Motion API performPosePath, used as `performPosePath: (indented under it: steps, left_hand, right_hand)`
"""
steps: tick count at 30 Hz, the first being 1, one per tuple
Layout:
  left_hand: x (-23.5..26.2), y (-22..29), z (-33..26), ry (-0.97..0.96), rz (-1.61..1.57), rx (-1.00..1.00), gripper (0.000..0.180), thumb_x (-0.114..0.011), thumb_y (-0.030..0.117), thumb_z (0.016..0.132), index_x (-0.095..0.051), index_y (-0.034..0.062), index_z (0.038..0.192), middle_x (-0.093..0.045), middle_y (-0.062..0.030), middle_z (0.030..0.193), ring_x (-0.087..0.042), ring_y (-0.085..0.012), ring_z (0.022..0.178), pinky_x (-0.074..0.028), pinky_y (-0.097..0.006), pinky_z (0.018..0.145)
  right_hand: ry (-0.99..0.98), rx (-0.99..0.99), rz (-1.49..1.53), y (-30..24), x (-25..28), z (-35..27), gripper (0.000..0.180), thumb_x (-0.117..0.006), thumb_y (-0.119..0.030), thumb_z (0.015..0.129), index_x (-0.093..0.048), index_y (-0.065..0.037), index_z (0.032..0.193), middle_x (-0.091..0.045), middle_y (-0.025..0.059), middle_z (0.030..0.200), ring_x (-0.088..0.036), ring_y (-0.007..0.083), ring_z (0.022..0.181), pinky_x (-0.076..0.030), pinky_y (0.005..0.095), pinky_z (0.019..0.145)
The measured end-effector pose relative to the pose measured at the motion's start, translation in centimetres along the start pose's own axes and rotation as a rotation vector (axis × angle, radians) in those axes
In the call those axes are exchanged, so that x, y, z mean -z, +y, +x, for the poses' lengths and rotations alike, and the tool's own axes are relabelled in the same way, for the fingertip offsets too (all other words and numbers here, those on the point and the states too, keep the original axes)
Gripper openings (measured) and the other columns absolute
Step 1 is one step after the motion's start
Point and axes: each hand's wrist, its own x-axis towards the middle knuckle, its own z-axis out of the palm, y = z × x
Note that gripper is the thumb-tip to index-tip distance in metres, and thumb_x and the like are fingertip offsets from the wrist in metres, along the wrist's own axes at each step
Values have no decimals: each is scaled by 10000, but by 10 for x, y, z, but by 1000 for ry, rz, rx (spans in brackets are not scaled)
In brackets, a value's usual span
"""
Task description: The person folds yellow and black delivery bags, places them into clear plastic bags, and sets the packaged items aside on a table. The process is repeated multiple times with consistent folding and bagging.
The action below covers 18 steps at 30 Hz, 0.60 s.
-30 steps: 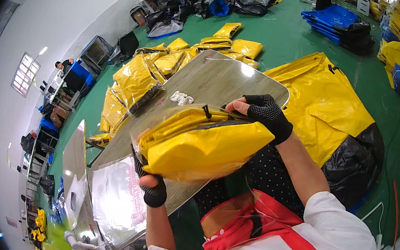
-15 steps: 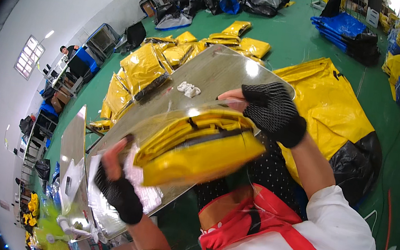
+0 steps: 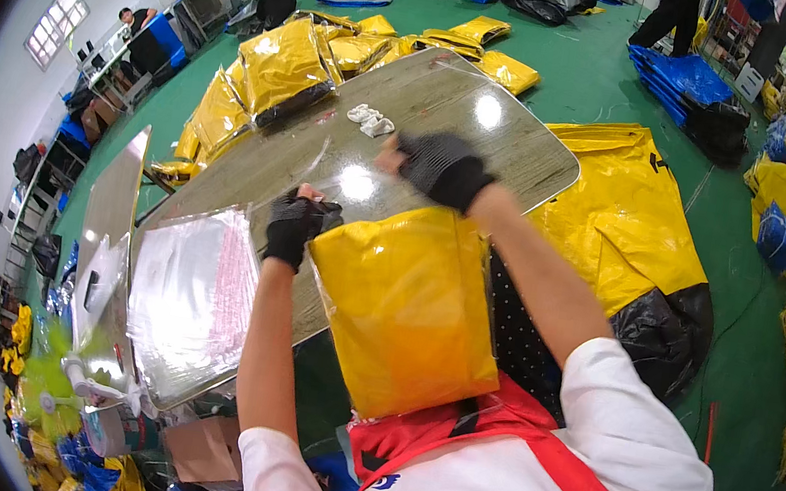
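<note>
A folded yellow tarp-like bundle (image 3: 409,312) in clear plastic film stands upright between the table's near edge and my red apron. At its upper left corner my left hand (image 3: 294,225), in a black fingerless glove, is closed with the fingers curled in. It appears to pinch the film's edge, though the film is hard to see there. Beyond the bundle's top, over the table, my right hand (image 3: 438,167) wears a matching patterned glove. Motion smears its fingers, so whether they hold anything is unclear. A crumpled white piece (image 3: 371,120) lies just past it.
On the grey wood-grain table (image 3: 485,148) a stack of clear plastic bags (image 3: 194,284) lies at left. Several wrapped yellow bundles (image 3: 283,62) are piled beyond it. A large yellow and black sheet (image 3: 617,205) spreads on the floor at right. A green fan (image 3: 48,379) stands lower left.
The bundle has tipped from lying sideways between both hands to standing upright against me. My left hand has moved up to its corner and closed; my right hand has moved left over the table.
</note>
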Motion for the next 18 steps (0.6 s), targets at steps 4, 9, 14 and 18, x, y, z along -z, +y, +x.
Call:
performPosePath:
  steps: [4,9,14,18]
  left_hand:
    - [-50,-35,7,420,591,-222,303,-480,253,905,-580,-18,994,-639,-227,922,-598,-399,802,-483,-427,711]
    - [-72,-14,-60,-59,797,-576,224,-474,192,884,-621,57,987,-602,-161,849,-556,-355,820,-432,-437,768]
    - [-80,-16,-40,-249,818,-282,294,-481,260,895,-606,33,1035,-615,-167,902,-549,-359,903,-417,-433,829]
    - [-55,-62,-18,453,762,-211,761,-734,453,700,-484,-38,1225,-600,-220,1068,-544,-358,1047,-399,-401,927]
  right_hand:
    - [-106,104,-439,28,-118,-18,432,-459,-461,882,-653,-83,964,-654,164,898,-626,330,875,-453,438,834]
    - [-232,-128,-420,34,-136,-27,359,-476,-380,864,-657,-77,928,-649,151,956,-594,284,934,-393,430,847]
    - [-291,-428,-431,68,-140,-10,582,-370,-471,902,-460,-91,1332,-344,125,1454,-244,324,1371,-125,547,1100]
    - [-207,-311,-557,66,-141,-2,518,-424,-436,889,-513,-112,1284,-428,128,1388,-284,330,1343,-130,557,1087]
